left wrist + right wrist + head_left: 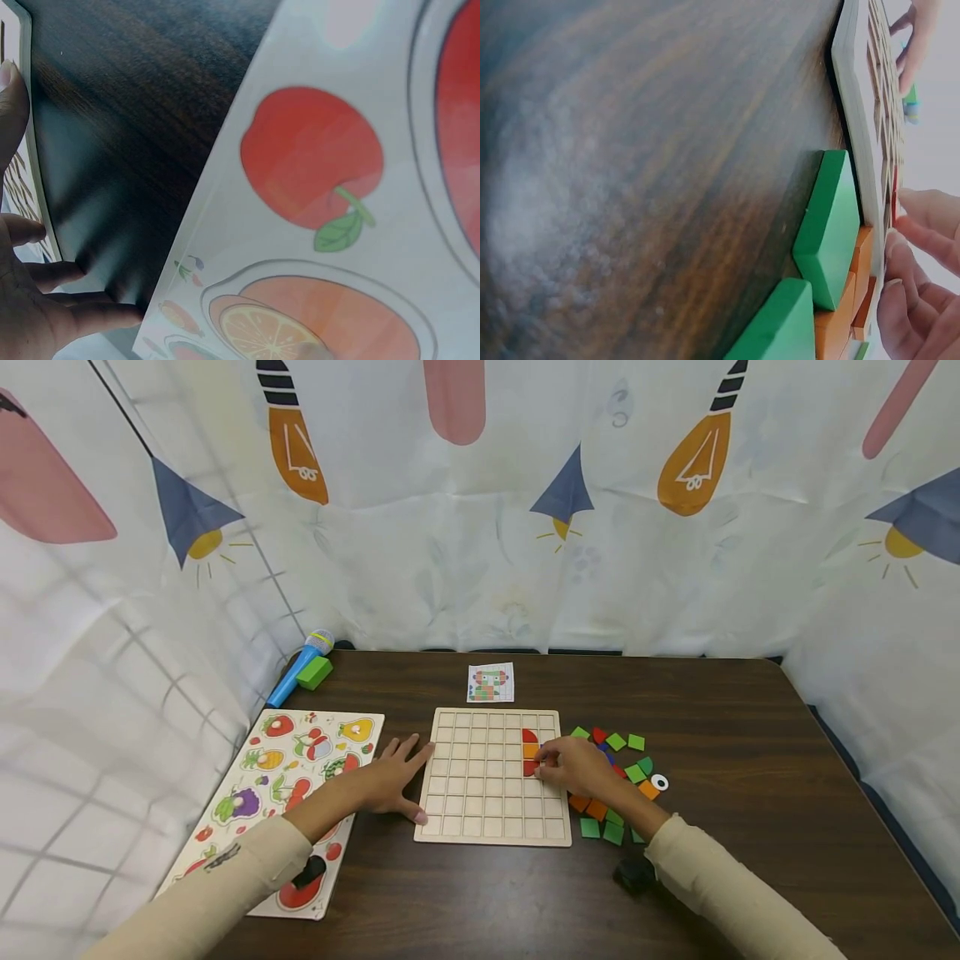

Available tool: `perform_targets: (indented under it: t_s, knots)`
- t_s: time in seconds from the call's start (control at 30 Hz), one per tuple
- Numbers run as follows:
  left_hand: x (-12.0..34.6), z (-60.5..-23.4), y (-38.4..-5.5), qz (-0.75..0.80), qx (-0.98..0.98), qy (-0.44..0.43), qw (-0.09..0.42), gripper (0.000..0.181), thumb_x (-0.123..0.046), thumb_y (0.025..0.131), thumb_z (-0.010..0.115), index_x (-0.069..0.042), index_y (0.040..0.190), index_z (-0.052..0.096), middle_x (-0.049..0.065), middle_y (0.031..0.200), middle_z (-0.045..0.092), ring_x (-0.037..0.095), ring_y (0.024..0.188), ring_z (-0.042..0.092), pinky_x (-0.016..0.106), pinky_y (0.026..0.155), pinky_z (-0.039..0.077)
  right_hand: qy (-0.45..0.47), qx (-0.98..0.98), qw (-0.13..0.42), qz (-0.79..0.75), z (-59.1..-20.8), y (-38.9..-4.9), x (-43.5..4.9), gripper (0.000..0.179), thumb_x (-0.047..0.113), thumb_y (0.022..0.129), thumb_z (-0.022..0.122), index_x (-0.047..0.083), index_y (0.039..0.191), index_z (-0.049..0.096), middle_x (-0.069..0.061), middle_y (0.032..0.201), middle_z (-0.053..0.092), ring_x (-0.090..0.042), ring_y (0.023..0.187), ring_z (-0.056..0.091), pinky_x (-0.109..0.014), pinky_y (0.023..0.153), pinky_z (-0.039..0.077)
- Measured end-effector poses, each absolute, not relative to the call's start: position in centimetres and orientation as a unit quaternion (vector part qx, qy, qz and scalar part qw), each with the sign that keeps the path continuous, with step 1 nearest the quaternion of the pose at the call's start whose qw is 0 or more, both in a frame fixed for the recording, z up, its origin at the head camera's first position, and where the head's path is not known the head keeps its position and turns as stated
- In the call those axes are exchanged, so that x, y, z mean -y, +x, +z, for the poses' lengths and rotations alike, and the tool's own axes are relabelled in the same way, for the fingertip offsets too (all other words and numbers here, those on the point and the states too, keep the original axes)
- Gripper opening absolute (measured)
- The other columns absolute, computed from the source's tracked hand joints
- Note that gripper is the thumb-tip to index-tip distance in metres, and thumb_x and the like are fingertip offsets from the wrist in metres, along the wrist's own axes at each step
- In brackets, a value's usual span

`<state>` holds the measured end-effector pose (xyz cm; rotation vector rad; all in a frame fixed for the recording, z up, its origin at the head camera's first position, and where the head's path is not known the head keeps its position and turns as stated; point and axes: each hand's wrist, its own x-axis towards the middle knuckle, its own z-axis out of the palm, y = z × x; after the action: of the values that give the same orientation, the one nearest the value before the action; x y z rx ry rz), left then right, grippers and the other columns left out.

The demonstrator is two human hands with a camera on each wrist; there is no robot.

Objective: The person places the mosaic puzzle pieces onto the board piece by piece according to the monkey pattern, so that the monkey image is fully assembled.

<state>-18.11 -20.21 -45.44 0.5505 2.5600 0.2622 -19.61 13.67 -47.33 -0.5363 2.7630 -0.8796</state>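
Observation:
My left hand has its fingers spread at the left edge of a pale wooden grid board, the thumb near its lower corner. Over the board's right side, my right hand has thumb and fingers bent together at a red tile in a grid cell. Above that tile, in the same column, sit an orange piece and a red piece with a rounded corner. In the right wrist view, the right fingertips meet right at the red piece.
Loose green, orange, red and blue tiles and a white ring lie right of the board. Behind it is a pattern card. A fruit-picture board lies under the left forearm, with a blue microphone and green block beyond.

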Motion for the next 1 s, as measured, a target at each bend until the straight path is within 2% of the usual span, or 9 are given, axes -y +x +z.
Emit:
perform_targets:
  t_s: [0.23,0.6,0.8,1.0]
  knots:
    - [20.1,-45.3,-17.8,0.106,-0.94,0.205,0.252,0.114,-0.057,0.077,0.08,-0.008,0.161,0.019,0.029,0.164,0.011,0.06,0.147,0.012,0.071,0.109,0.03,-0.222,-0.919,0.098,-0.312,-47.3,-19.8,-14.3,0.015,0.023,0.09,0.075,0.014,0.102,0.076,0.008,0.083,0.065,-0.01,0.067,0.051,-0.025,0.058,0.042]
    - [20.2,-45.1,-17.8,0.114,-0.938,0.208,0.252,0.113,-0.054,0.078,0.081,-0.008,0.161,0.019,0.03,0.164,0.01,0.061,0.147,0.011,0.071,0.109,0.03,-0.264,-0.888,0.113,-0.359,-47.1,-20.3,-17.7,0.033,0.029,0.095,0.071,0.008,0.121,0.07,0.002,0.097,0.068,-0.007,0.074,0.061,-0.024,0.064,0.052]
    - [20.2,-45.0,-17.8,0.116,-0.938,0.207,0.251,0.113,-0.053,0.077,0.082,-0.008,0.16,0.02,0.03,0.164,0.011,0.061,0.146,0.011,0.071,0.109,0.03,-0.254,-0.892,0.091,-0.364,-46.8,-20.7,-20.9,0.032,0.028,0.095,0.07,0.007,0.12,0.071,-0.003,0.105,0.07,-0.012,0.076,0.06,-0.025,0.062,0.052]
    - [20.1,-44.9,-17.9,0.113,-0.94,0.202,0.252,0.113,-0.053,0.077,0.082,-0.009,0.161,0.02,0.029,0.164,0.011,0.059,0.147,0.011,0.07,0.11,0.03,-0.223,-0.902,0.064,-0.365,-46.5,-21.1,-24.4,0.027,0.024,0.096,0.07,0.007,0.116,0.072,-0.005,0.103,0.071,-0.015,0.069,0.06,-0.025,0.057,0.05]
